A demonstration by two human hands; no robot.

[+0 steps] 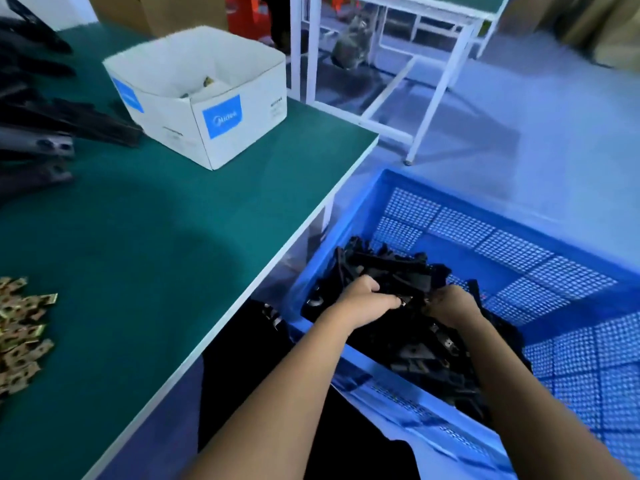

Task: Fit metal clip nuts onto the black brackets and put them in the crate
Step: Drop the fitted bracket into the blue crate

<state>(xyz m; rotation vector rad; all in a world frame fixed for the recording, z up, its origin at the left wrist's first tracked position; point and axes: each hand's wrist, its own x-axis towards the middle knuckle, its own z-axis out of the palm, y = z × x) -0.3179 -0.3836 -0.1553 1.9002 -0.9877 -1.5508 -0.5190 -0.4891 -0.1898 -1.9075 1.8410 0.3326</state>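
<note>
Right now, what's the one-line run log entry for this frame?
stage: crating | left hand: gripping black brackets | right hand: same pile, grip unclear | blue crate: partly filled | clip nuts: heaped on green table

"Midea" on blue label of white cardboard box (204, 98).
</note>
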